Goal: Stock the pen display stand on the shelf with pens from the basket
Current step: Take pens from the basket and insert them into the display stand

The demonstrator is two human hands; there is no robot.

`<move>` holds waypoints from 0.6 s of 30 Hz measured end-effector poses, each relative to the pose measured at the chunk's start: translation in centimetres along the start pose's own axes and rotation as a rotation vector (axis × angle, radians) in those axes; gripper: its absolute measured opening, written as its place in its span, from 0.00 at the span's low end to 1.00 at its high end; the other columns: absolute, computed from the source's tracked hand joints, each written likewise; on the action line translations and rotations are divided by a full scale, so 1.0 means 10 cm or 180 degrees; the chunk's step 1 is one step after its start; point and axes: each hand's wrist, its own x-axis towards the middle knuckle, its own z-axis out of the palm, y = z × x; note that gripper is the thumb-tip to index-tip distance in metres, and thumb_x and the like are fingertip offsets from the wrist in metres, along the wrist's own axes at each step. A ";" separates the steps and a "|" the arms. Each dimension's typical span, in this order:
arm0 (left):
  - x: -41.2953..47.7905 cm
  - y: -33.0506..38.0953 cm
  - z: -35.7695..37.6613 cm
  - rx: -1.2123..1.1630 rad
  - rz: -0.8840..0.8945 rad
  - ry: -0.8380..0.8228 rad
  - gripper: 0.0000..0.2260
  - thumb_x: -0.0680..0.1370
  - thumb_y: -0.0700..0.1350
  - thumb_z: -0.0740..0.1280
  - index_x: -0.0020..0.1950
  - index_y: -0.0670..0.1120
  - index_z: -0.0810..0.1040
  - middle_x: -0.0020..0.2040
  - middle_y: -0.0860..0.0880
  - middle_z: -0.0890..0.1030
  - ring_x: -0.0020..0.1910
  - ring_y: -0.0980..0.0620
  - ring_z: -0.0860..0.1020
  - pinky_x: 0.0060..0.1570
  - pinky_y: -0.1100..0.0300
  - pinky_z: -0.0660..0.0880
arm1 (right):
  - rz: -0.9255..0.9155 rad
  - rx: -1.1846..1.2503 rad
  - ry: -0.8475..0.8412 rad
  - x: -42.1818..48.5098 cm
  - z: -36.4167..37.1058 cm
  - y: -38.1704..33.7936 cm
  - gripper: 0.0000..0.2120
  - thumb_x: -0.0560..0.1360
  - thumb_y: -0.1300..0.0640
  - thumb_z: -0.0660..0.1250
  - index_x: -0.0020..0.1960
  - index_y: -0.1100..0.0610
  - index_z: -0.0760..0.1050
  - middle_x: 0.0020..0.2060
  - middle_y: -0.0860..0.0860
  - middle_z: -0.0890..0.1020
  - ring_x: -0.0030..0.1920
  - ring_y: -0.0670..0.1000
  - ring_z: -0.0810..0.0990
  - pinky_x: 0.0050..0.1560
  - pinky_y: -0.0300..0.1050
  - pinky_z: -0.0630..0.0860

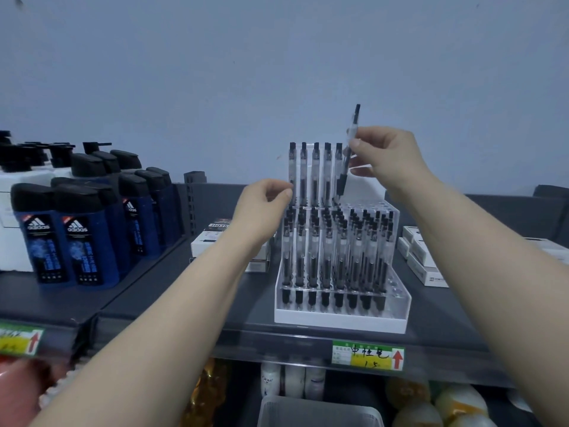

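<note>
A clear tiered pen display stand (397, 306) sits on the dark shelf (215, 306), its rows holding several upright clear pens with black grips. My right hand (385, 158) pinches one pen (349, 152) nearly upright, its tip just above the back row, right of the tall pens standing there. My left hand (261, 208) is at the stand's upper left edge, fingers curled against the leftmost back pen; I cannot tell whether it grips it. The top rim of a translucent basket (320, 406) shows at the bottom edge.
Blue shower gel bottles (66, 238) with black caps fill the shelf's left part. Small white boxes (421, 257) lie to the right of the stand, more boxes (212, 238) to its left. A price tag (368, 355) hangs on the shelf front. Bottles stand on the lower shelf.
</note>
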 end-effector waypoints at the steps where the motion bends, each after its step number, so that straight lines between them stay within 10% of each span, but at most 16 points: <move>1: 0.02 0.03 0.01 -0.0002 0.0081 0.0027 0.06 0.79 0.44 0.64 0.53 0.49 0.79 0.46 0.55 0.79 0.47 0.58 0.76 0.54 0.59 0.73 | -0.0012 0.0012 -0.0023 0.00 0.01 0.03 0.06 0.77 0.64 0.65 0.53 0.59 0.78 0.37 0.52 0.80 0.29 0.44 0.79 0.37 0.39 0.79; 18: 0.28 0.39 0.27 0.0355 0.0717 -0.0228 0.04 0.73 0.48 0.71 0.39 0.54 0.79 0.35 0.56 0.79 0.37 0.55 0.75 0.42 0.59 0.72 | -0.0228 0.0363 -0.0006 -0.03 0.11 -0.08 0.05 0.74 0.66 0.69 0.49 0.61 0.78 0.37 0.56 0.81 0.34 0.50 0.81 0.41 0.46 0.82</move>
